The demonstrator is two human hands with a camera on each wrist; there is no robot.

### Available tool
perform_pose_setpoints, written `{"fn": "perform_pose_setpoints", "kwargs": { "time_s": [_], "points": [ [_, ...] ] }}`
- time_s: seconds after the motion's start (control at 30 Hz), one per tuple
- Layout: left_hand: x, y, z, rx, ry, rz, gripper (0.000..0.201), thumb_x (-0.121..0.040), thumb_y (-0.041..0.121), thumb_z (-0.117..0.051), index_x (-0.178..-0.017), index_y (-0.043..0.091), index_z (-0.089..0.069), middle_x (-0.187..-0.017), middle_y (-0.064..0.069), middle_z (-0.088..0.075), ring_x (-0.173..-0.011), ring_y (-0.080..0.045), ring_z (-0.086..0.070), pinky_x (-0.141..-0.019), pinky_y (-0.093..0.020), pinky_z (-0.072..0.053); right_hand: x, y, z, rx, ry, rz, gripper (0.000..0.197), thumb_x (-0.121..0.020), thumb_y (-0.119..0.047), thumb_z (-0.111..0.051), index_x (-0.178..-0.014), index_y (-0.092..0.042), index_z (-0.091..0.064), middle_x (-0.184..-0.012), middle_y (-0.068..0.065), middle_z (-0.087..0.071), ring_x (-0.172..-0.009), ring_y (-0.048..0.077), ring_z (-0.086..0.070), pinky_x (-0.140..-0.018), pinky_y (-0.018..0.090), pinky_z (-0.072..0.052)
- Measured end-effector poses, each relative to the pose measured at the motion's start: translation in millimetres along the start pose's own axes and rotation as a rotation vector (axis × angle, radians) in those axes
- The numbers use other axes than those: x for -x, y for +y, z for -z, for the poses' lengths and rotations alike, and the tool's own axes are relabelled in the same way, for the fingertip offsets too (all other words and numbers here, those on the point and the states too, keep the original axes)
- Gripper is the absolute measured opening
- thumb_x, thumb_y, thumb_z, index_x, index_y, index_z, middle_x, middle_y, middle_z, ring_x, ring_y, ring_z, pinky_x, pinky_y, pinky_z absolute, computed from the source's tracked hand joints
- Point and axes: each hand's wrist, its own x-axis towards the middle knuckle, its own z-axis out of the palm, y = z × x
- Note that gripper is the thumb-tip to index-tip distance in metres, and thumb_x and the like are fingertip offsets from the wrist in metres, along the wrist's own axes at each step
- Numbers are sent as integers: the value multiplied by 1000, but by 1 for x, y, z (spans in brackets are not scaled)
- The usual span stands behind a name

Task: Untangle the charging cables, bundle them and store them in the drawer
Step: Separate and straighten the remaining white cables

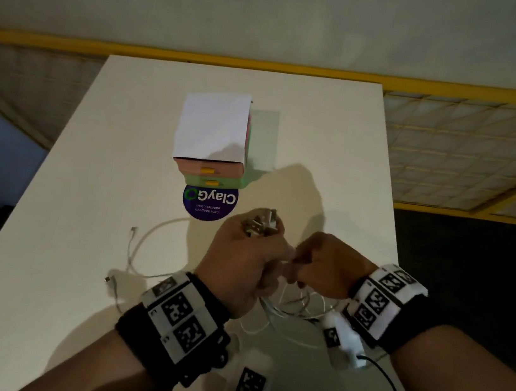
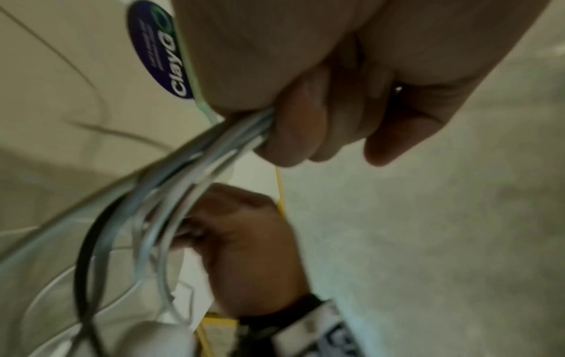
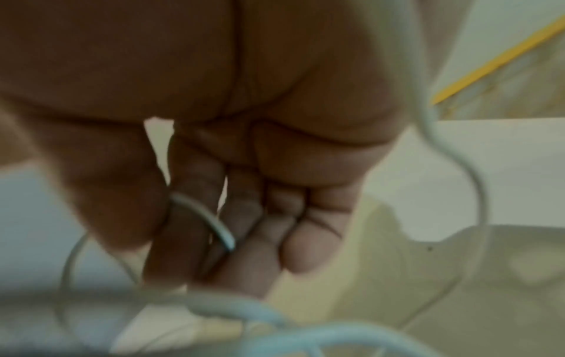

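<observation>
My left hand point(image 1: 242, 259) is fisted round a bunch of white charging cables point(image 2: 195, 166), their plug ends point(image 1: 259, 222) sticking up out of the top of the fist. Right beside it, my right hand point(image 1: 316, 266) pinches one white cable point(image 3: 211, 219) between thumb and curled fingers. Loops of cable point(image 1: 293, 309) hang down from both hands to the table's near edge. One more white cable point(image 1: 140, 245) trails loose on the table to the left, its connector point(image 1: 107, 279) lying flat. The small drawer unit point(image 1: 212, 142) stands behind, its pink and green drawers closed.
A round purple sticker point(image 1: 209, 203) lies in front of the drawer unit on the white table point(image 1: 87, 171). A yellow-framed mesh fence point(image 1: 471, 152) runs behind and to the right. Black wrist-camera leads point(image 1: 395, 390) hang near the front edge.
</observation>
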Motion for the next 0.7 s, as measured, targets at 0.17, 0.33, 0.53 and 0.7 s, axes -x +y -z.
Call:
{"fn": "perform_pose_setpoints", "kwargs": {
  "time_s": [0.17, 0.33, 0.53, 0.7],
  "points": [
    [-12, -19, -33, -173, 119, -28, 24, -79, -16, -57, -91, 5, -61, -43, 2, -31, -32, -13, -21, -42, -19, -23, 45, 26, 36, -463, 420, 205, 23, -73, -25, -62, -59, -9, -71, -61, 12, -68, -67, 35, -64, -73, 52, -51],
    [-22, -26, -50, -383, 54, -79, 6, -79, -6, -66, -83, -1, -65, -41, 6, -38, -34, -13, -28, -45, -22, -26, 74, 33, 50, -562, 494, 367, 30, -70, -27, -59, -66, 0, -71, -61, 19, -64, -62, 25, -61, -67, 36, -47],
    [-23, -16, -83, -368, -55, -178, 29, -77, 18, -70, -53, 21, -53, -43, 5, -34, -36, -16, -26, -46, -24, -25, 105, 35, 61, -609, 658, 405, 29, -80, -8, -56, -56, 7, -63, -53, 24, -56, -53, 37, -52, -58, 34, -42],
    [-27, -9, -140, -274, -192, -152, 30, -86, 0, -65, -61, 12, -53, -42, -1, -28, -34, -12, -20, -42, -20, -21, 136, 43, 73, -619, 881, 413, 47, -96, -28, -47, -54, -11, -60, -51, 13, -58, -52, 41, -55, -57, 41, -45]
  ]
}}
